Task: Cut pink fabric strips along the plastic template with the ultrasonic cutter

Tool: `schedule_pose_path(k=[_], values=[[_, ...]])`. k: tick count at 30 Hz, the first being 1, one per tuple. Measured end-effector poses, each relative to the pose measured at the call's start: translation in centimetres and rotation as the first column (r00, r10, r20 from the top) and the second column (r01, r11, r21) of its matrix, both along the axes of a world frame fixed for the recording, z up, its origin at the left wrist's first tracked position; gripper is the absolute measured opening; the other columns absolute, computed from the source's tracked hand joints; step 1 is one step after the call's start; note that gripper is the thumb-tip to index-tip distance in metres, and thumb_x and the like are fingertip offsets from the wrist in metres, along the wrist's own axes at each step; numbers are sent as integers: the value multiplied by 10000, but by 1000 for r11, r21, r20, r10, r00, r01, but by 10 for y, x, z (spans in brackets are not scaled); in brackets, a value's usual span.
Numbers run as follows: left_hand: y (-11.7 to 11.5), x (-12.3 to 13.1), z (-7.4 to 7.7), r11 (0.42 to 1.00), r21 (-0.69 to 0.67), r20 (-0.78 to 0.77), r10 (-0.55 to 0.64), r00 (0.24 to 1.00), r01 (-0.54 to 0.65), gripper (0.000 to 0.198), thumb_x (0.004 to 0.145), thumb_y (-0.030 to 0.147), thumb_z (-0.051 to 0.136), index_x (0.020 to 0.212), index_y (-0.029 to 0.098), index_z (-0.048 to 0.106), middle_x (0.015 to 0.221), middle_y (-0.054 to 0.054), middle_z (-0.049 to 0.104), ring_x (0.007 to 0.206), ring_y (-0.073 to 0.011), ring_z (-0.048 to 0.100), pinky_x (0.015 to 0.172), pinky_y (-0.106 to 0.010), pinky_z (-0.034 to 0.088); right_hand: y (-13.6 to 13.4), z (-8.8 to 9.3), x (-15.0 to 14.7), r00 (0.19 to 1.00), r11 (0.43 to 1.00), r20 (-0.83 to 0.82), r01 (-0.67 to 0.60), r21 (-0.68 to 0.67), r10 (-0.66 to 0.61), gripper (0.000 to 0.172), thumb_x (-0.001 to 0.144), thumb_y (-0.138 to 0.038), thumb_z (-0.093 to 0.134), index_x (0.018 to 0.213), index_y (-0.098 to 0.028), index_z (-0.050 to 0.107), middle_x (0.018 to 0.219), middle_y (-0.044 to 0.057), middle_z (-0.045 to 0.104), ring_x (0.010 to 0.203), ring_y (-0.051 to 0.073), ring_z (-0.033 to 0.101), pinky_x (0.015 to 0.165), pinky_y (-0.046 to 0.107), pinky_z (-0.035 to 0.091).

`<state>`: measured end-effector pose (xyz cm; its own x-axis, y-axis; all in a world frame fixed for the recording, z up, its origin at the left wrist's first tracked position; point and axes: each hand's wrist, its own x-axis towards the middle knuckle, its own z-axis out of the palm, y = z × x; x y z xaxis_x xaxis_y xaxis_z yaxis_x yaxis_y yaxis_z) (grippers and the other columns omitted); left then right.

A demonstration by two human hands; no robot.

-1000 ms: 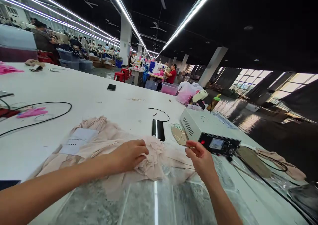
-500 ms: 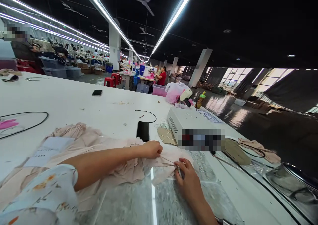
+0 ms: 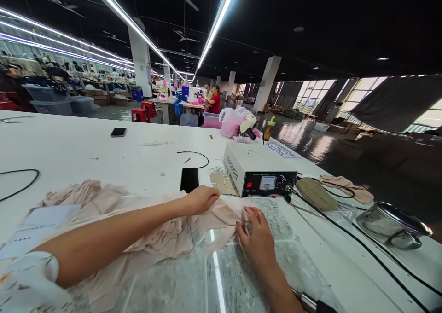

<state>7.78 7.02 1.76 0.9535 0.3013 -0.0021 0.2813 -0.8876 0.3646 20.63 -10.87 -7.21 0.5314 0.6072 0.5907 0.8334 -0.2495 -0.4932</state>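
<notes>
Thin pale pink fabric [image 3: 165,234] lies gathered and crumpled over a grey marbled board under clear sheeting [image 3: 172,276]. My left hand [image 3: 203,199] is closed in a pinch on the fabric's upper edge. It holds a folded strip of it stretched towards the right. My right hand [image 3: 257,234] pinches the other end of the strip between thumb and fingers, close to the board. Whether a small tool is also in that hand I cannot tell. Beneath my right wrist lies a metal rod with a black end [image 3: 309,301], partly hidden.
A control box with a dial [image 3: 258,170] stands just beyond my hands, its black cable [image 3: 345,232] running right. Nearby are a black phone [image 3: 189,179], brown card [image 3: 224,184], a glass pot [image 3: 393,223] and a paper label [image 3: 41,221]. Farther off, a person [image 3: 214,100] sits at a machine.
My left hand has risen slightly and moved left, opening out a wider fold of fabric. The metal piece seen in my right fingers no longer shows. The view has shifted to the right.
</notes>
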Motion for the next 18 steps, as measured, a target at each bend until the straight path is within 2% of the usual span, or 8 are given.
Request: schedule_pose_path(k=[4,6,9,12,14,18], values=[[-13,1,7,998,31,88,-56,995,53,262,977,318,570,1170,140,585,1147,-84,607,976,-205,626,846,-401,540,12,-1,4,996,998,70,45,36,-48,343,900,-380,590,1184,-188,573,1235,94,574,1108,245,567,927,482,480],[-20,0,12,994,47,125,-99,987,94,182,1005,263,500,1082,136,606,1038,-69,641,914,-185,631,830,-359,522,15,-1,9,993,997,98,56,60,-62,326,912,-382,582,1176,-190,578,1218,84,584,1046,222,595,881,453,509],[-29,-11,21,985,71,157,-169,973,159,242,1012,167,373,944,149,605,875,-48,664,806,-173,627,747,-273,468,10,3,11,988,992,146,27,122,-45,314,917,-372,578,1169,-185,581,1177,79,601,981,201,615,832,418,533],[-36,-34,32,969,88,147,-240,960,229,239,986,161,387,869,162,595,816,-30,667,732,-170,620,652,-237,419,-9,15,0,977,981,211,-81,178,42,252,922,-347,571,1105,-176,595,1093,62,622,925,182,622,796,389,540],[-42,-55,35,954,92,120,-294,948,284,220,970,164,421,837,174,596,805,-17,667,709,-162,617,631,-227,405,-27,26,-14,954,966,264,-193,170,144,113,932,-238,519,999,-184,592,947,46,637,868,173,625,756,348,542],[-59,-104,30,921,68,34,-386,922,384,186,934,139,496,800,200,610,759,7,655,653,-143,605,596,-213,401,-61,34,-49,861,903,357,-419,92,363,172,866,-83,499,976,-188,579,825,50,635,764,162,616,683,287,528]])
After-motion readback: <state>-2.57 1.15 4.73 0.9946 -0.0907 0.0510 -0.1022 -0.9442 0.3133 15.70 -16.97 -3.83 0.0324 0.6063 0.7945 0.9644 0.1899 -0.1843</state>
